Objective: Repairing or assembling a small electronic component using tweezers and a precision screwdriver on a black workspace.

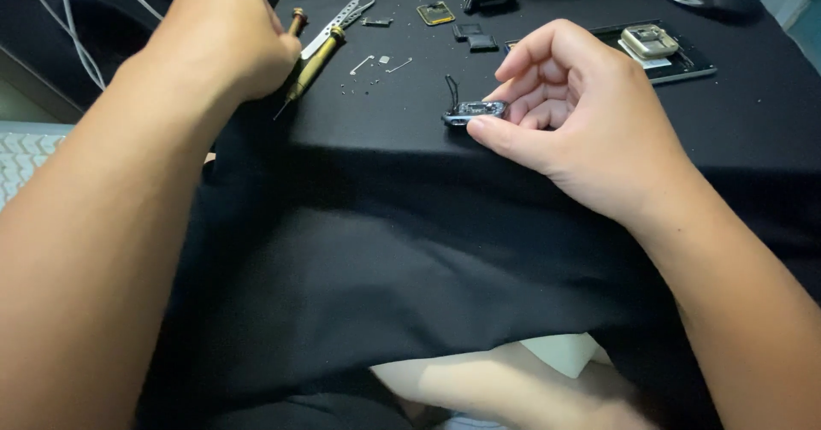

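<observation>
A small dark device housing, metal-framed with a thin black strap or cable looping up from its far-left corner, is being steadied on the black cloth near the middle of the bench by the right hand; thumb tip is being pressed against its near-right edge, index and middle fingers are being curled over its far side, so it is being pinched in place. At far left the left hand is being closed around brass-handled precision screwdrivers, fingers wrapped tight; one tip is being pointed down-left at the cloth, a second brass handle is being seen just behind the knuckles. Judged step: tool being picked up or sorted while the housing is being held ready; screw work on the housing is being set up, not yet started. Next move would call for the driver tip to be brought right to the housing without the grip on it being lost. Loose bits are being left in that path: tiny screws and small metal brackets scattered between the two hands, easily swept off. Metal tweezers are lying far left of centre, a small gold-framed part and dark square parts beyond, a tray with a pale rectangular module at far right. A keyboard is being seen at the left edge, off the cloth.
</observation>
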